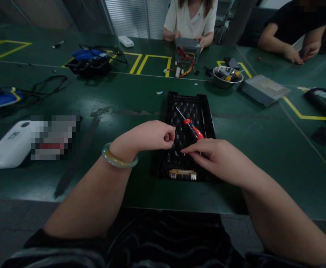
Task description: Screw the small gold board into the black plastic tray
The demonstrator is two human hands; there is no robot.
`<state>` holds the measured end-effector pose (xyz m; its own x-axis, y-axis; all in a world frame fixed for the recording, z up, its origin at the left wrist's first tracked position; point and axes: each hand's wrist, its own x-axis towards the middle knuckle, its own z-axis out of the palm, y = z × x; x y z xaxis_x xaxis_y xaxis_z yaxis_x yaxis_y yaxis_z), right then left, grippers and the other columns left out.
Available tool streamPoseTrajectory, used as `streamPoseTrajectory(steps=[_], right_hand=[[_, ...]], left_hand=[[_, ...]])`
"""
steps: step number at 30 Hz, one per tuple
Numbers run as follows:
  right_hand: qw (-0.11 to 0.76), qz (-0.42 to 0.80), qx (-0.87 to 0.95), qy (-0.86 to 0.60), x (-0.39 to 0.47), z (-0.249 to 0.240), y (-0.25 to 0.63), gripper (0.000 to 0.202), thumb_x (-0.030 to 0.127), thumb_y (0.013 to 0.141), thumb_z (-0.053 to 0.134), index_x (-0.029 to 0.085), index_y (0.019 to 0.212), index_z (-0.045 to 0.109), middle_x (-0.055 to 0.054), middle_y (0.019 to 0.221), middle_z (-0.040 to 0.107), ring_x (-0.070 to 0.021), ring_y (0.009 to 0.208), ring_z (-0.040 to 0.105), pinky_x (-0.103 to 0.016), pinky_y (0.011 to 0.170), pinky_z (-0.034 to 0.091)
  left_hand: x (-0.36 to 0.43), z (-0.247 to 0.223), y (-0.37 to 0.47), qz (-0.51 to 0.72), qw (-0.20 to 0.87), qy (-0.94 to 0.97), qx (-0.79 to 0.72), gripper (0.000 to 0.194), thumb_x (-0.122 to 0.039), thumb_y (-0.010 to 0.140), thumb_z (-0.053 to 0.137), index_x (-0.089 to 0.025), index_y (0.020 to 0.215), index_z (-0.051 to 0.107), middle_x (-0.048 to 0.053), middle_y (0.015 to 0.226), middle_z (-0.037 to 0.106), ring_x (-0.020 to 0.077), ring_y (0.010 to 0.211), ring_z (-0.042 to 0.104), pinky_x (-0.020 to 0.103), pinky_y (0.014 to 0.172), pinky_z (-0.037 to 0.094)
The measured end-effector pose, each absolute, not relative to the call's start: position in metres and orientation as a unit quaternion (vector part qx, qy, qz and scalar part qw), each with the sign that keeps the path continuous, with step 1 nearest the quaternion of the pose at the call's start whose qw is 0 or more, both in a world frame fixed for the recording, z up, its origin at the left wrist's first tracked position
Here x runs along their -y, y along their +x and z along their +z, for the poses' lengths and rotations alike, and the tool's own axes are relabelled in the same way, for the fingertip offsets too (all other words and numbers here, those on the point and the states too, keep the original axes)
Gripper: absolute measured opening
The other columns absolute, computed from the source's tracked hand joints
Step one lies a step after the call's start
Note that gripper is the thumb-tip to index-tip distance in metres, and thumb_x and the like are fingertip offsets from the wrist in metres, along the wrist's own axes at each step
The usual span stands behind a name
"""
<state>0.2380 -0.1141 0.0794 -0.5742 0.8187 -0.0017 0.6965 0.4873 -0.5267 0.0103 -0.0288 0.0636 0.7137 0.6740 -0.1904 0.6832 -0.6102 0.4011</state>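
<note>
A black plastic housing (211, 124) lies on the green table in front of me, its inner surface dimpled. At its near end sits a small circuit board (183, 174) with metal ports. Over the housing's left side, my left hand (154, 136) is closed in a pinch, with a tiny dark bit at its fingertips that I cannot identify. My right hand (218, 158) is across from it, thumb and index finger reaching towards the left hand. A red and black screwdriver (192, 128) points away to the left, its handle end hidden behind my right hand and apparently held there.
On the left lie a white plastic cover (17, 143) and a blurred-out flat item (57, 137). Farther back are a blue and black device with cables (91, 61), a metal bowl of tools (227, 78) and a flat grey metal box (265, 89). Opposite, a person holds a power supply (189, 46).
</note>
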Motion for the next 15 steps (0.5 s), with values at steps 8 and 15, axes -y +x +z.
streamPoseTrajectory(steps=[8, 15], right_hand=[[0.090, 0.285, 0.879, -0.371, 0.117, 0.075, 0.232, 0.018, 0.025, 0.091, 0.064, 0.028, 0.104, 0.076, 0.001, 0.093, 0.069, -0.0105, 0.082, 0.064, -0.023, 0.075, 0.048], [0.072, 0.269, 0.886, -0.370, 0.120, 0.068, 0.226, 0.016, 0.026, 0.091, 0.065, 0.030, 0.101, 0.077, 0.002, 0.091, 0.069, -0.0101, 0.080, 0.063, -0.023, 0.074, 0.047]], left_hand=[[0.029, 0.064, 0.011, -0.017, 0.217, 0.900, -0.377, 0.017, -0.032, 0.078, 0.060, -0.020, 0.087, 0.069, 0.001, 0.082, 0.070, 0.0138, 0.068, 0.058, 0.026, 0.059, 0.035], [0.029, 0.065, 0.011, -0.017, 0.211, 0.902, -0.377, 0.017, -0.031, 0.077, 0.060, -0.020, 0.086, 0.069, 0.001, 0.081, 0.069, 0.0133, 0.066, 0.057, 0.026, 0.058, 0.034]])
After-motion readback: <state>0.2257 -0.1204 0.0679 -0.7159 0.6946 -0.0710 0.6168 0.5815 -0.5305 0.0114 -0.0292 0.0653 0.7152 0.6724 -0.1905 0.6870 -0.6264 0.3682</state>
